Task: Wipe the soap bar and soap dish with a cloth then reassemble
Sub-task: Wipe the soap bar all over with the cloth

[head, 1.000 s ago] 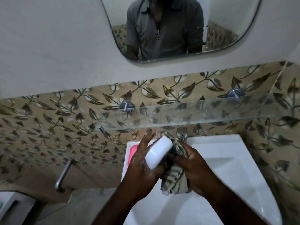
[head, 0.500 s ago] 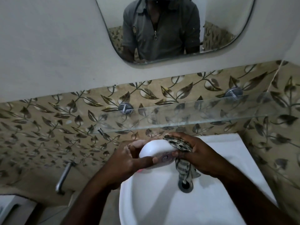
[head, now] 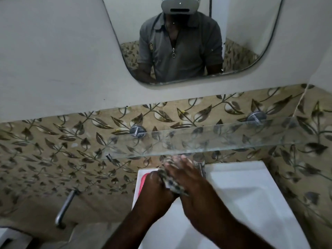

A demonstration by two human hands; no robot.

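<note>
Field notes, head view only.

Leaf-patterned tile wall (head: 53, 150) fills the background. Mirror (head: 251, 33) hangs above it and reflects the person's grey zip shirt.

White basin (head: 251, 194) sits below centre. Both forearms reach over it, so I judge any drips or lather fall into the bowl.

Glass shelf (head: 224, 139) juts out on two metal pegs just above the hands. The hands work underneath its front edge.

A metal wall pipe (head: 65, 207) is low on the left, well apart from the work.

Right hand (head: 186, 178): fingers straight and spread, laid flat on the patterned cloth (head: 173, 186) and pressing it leftward.

Left hand (head: 156, 187): only its back shows. It backs the cloth from the other side, but its fingers are hidden, so I cannot tell whether they curl or lie flat.

The cloth is sandwiched between the two hands, with a loose tail poking out toward me. The faucet (head: 200, 168) stands just behind the right hand.

Pink soap dish (head: 143, 182) rests on the basin's back left corner, half hidden by the left hand and close by for reassembly.

Soap bar: not plainly visible. I judge it is wrapped in the cloth between the hands, being rubbed dry. The dish looks not yet wiped.
</note>
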